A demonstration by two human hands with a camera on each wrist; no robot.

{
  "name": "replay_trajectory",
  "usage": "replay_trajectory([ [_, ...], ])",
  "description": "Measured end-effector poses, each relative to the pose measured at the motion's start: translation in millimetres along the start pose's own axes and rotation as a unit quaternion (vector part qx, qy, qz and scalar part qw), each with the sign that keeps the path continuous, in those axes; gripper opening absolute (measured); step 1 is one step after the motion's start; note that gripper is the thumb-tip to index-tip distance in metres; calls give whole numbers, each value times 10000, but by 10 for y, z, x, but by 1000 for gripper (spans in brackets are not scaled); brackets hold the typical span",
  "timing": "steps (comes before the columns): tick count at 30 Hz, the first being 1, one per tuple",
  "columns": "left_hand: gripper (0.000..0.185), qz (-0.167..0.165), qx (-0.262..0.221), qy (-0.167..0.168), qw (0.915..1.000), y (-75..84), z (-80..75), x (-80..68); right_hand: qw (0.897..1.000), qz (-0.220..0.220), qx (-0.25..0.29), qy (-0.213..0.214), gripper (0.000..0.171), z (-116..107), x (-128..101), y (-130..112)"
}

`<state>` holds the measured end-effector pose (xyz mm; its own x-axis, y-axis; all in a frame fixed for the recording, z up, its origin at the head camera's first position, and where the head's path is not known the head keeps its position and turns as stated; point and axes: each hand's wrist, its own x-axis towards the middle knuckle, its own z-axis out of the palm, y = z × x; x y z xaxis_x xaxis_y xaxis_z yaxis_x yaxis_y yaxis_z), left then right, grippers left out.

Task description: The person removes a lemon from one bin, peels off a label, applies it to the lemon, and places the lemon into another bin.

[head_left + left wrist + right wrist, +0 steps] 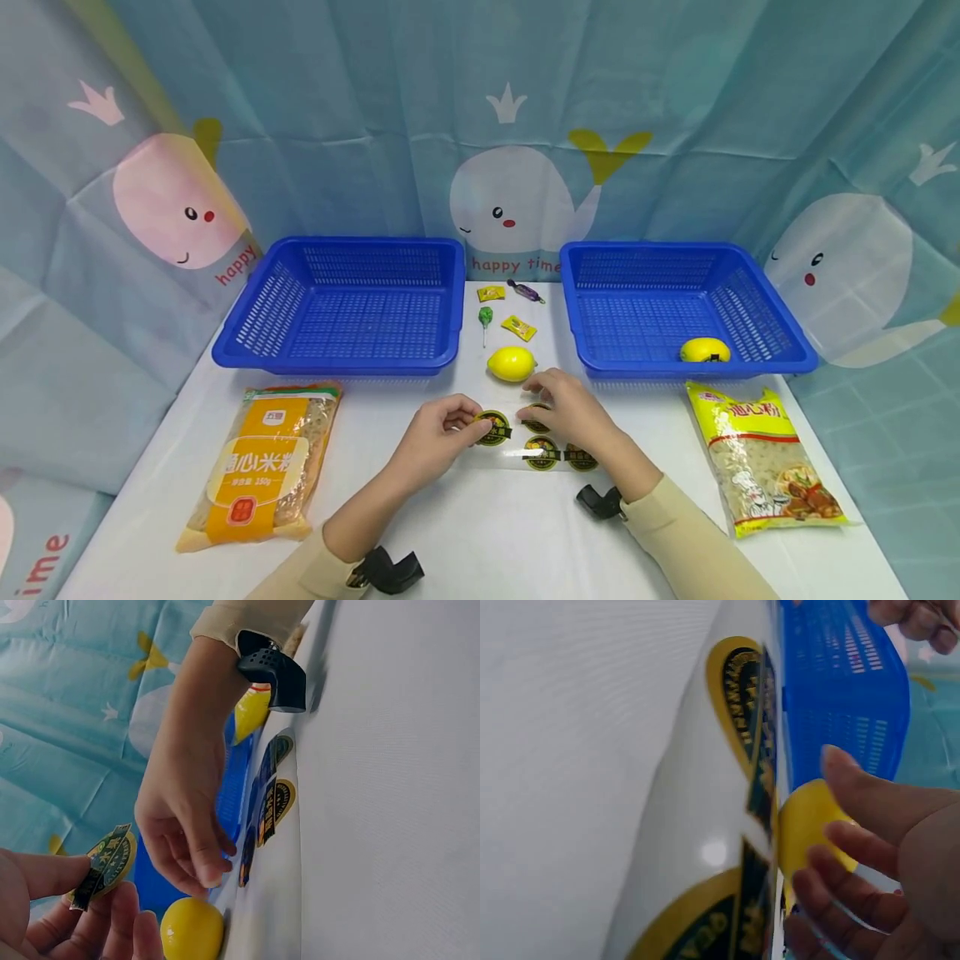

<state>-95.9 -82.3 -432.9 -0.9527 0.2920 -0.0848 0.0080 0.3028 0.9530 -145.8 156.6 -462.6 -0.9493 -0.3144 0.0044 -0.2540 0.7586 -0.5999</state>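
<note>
Blue baskets [345, 250], yellow lemon [512, 364], black/yellow stickers [492, 427], whale-print backdrop [517, 196].

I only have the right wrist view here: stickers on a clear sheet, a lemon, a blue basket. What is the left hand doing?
Observer: The left hand pinches one peeled sticker above the table.
Operator: Any other lemon around?
Observer: Yes, a second lemon lies inside the right basket.
Operator: And the other basket?
Observer: The left basket holds nothing that shows.
</note>
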Motion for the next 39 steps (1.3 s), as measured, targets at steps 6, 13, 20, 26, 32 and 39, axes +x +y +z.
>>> replay_trajectory([
  [6,13,-30,-12,245,9997,-36,28,41,9958,86,583,702,47,3,37,-50],
  [13,17,-77,-164,361,9992,-52,33,75,9908,945,311,914,77,41,203,-133],
  [20,21,-232,-489,311,9980,-62,37,103,9835,1569,844,327,92,108,375,-108],
  [26,23,-243,-803,155,9964,-29,51,117,9800,1657,1072,262,72,140,419,-63],
  [32,26,-178,-789,122,9967,-8,49,122,9714,1322,1941,345,66,83,365,-55],
  [39,24,-139,-656,229,9975,37,17,117,9525,751,2939,-255,69,-29,190,-85],
])
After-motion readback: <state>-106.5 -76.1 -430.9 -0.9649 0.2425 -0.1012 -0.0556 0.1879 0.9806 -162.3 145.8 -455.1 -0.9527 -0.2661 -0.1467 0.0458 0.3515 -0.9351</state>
